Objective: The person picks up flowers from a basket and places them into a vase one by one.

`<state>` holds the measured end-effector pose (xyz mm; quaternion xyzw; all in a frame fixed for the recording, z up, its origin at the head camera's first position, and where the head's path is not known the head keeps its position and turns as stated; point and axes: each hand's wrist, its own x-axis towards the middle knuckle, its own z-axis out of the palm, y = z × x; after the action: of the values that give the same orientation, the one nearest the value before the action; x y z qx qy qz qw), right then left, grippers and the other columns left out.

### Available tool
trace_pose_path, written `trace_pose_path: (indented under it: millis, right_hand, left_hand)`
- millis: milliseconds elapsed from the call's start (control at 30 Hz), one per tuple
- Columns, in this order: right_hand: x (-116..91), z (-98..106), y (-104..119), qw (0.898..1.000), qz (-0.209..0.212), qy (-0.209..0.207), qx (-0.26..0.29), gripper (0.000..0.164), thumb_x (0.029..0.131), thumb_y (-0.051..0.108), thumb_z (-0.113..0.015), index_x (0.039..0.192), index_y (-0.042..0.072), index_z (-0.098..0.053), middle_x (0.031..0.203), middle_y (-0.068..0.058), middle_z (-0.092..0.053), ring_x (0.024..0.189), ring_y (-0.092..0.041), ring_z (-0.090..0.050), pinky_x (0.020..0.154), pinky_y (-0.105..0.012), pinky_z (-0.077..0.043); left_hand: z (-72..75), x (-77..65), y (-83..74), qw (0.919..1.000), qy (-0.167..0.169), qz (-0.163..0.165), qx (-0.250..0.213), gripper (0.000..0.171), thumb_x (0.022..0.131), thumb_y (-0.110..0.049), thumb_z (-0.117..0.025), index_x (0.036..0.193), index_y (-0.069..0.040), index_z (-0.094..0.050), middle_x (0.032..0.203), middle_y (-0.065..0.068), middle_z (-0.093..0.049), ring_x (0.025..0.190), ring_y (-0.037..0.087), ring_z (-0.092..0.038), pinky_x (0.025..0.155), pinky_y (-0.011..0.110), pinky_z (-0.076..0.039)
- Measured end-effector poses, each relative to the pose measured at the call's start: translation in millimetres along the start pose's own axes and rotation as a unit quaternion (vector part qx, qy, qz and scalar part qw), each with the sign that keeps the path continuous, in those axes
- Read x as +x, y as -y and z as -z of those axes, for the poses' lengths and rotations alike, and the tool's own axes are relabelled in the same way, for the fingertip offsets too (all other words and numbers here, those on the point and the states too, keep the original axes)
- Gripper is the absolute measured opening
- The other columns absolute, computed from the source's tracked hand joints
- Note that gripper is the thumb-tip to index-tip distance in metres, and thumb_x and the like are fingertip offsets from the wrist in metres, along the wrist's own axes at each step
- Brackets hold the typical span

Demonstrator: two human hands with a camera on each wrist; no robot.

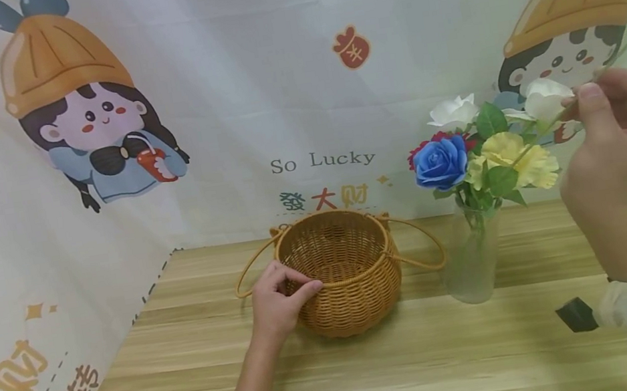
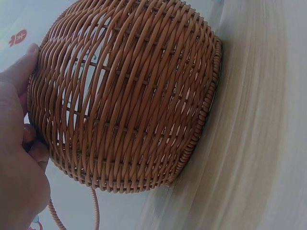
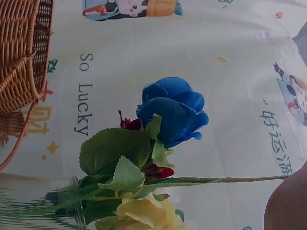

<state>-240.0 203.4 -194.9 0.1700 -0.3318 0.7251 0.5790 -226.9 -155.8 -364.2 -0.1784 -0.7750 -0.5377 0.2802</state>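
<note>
My left hand (image 1: 280, 298) pinches the near left rim of a round brown wicker basket (image 1: 360, 303), which stands on the table with its two loop handles folded out to the sides. In the left wrist view, the woven wall (image 2: 129, 96) fills most of the picture, fingers at its rim. At the right, my right hand (image 1: 622, 129) is raised beside a bunch of artificial flowers, pinching a thin green flower stem (image 3: 230, 180). That stem runs down among the leaves and up past the hand. A blue rose (image 1: 440, 163), yellow flower (image 1: 517, 158) and white flower (image 1: 545, 100) are in the bunch.
A clear ribbed vase (image 1: 471, 273) holds the bunch, right of the basket. Both stand on a wood-grain table (image 1: 424, 368). Behind and at the sides hangs a printed pale cloth (image 1: 248, 83) with cartoon figures and lettering.
</note>
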Motion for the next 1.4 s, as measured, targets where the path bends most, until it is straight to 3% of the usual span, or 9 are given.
trace_pose_path:
  millis: [267, 400, 567, 633, 1067, 1333, 1400]
  right_hand:
    - [-1.4, 7.5, -9.5, 0.999, -0.032, -0.008, -0.014, 0.01, 0.079, -0.019, -0.067, 0.087, -0.016, -0.064, 0.073, -0.018, -0.059, 0.058, -0.025, -0.057, 0.047, -0.022, -0.043]
    - [-3.6, 15.8, -16.8, 0.997, -0.05, -0.007, -0.059, 0.01, 0.08, -0.017, -0.067, 0.089, -0.012, -0.067, 0.075, -0.015, -0.062, 0.06, -0.022, -0.055, 0.056, -0.025, -0.044]
    - [-8.7, 27.4, -24.9, 0.987, -0.095, -0.007, -0.13, 0.013, 0.084, -0.011, -0.067, 0.094, -0.004, -0.07, 0.082, -0.01, -0.064, 0.068, -0.019, -0.057, 0.071, -0.028, -0.047]
    - [-11.3, 31.1, -29.1, 0.986, -0.107, -0.009, -0.128, 0.014, 0.083, -0.012, -0.067, 0.093, -0.004, -0.07, 0.082, -0.01, -0.063, 0.067, -0.019, -0.058, 0.07, -0.027, -0.048]
    - [-25.3, 45.0, -45.8, 0.982, -0.108, 0.015, -0.152, 0.014, 0.082, -0.015, -0.064, 0.093, -0.008, -0.068, 0.081, -0.01, -0.063, 0.065, -0.017, -0.061, 0.064, -0.022, -0.052]
    - [-29.0, 58.7, -46.0, 0.979, -0.127, 0.026, -0.161, 0.013, 0.082, -0.014, -0.067, 0.091, -0.005, -0.069, 0.082, -0.011, -0.064, 0.062, -0.015, -0.063, 0.064, -0.022, -0.054]
    - [-29.9, 62.3, -45.4, 0.977, -0.129, 0.029, -0.168, 0.013, 0.082, -0.013, -0.068, 0.091, -0.004, -0.069, 0.082, -0.009, -0.065, 0.063, -0.015, -0.063, 0.065, -0.021, -0.053]
  left_hand:
    - [-0.3, -0.4, 1.3, 1.0, -0.009, 0.001, -0.002, 0.015, 0.073, -0.004, -0.084, 0.073, -0.006, -0.069, 0.072, 0.013, -0.048, 0.058, 0.011, -0.032, 0.054, 0.024, -0.03]
    - [0.2, -0.1, 0.0, 1.0, -0.005, -0.007, 0.001, 0.015, 0.073, -0.005, -0.084, 0.074, -0.004, -0.069, 0.072, 0.017, -0.049, 0.058, 0.01, -0.032, 0.054, 0.024, -0.029]
    - [0.8, 0.6, -0.2, 1.0, 0.001, -0.004, 0.003, 0.016, 0.073, -0.006, -0.084, 0.075, -0.003, -0.069, 0.072, 0.018, -0.049, 0.059, 0.01, -0.032, 0.054, 0.023, -0.029]
    - [1.0, 0.8, 0.0, 1.0, 0.002, -0.002, 0.004, 0.016, 0.074, -0.007, -0.084, 0.075, -0.003, -0.069, 0.072, 0.018, -0.049, 0.059, 0.01, -0.032, 0.054, 0.023, -0.029]
    - [0.8, 0.1, -0.8, 1.0, 0.002, 0.001, 0.002, 0.015, 0.074, -0.008, -0.084, 0.074, -0.003, -0.069, 0.073, 0.02, -0.049, 0.059, 0.012, -0.033, 0.055, 0.023, -0.029]
    - [-5.7, 1.9, 38.9, 0.9999, -0.007, 0.001, -0.007, 0.016, 0.073, -0.019, -0.087, 0.074, -0.016, -0.071, 0.073, 0.005, -0.048, 0.059, 0.016, -0.034, 0.054, 0.025, -0.03]
    - [-6.0, 1.9, 39.0, 0.9999, -0.006, 0.007, -0.007, 0.016, 0.072, -0.017, -0.087, 0.075, -0.016, -0.071, 0.073, 0.006, -0.048, 0.059, 0.015, -0.034, 0.054, 0.025, -0.03]
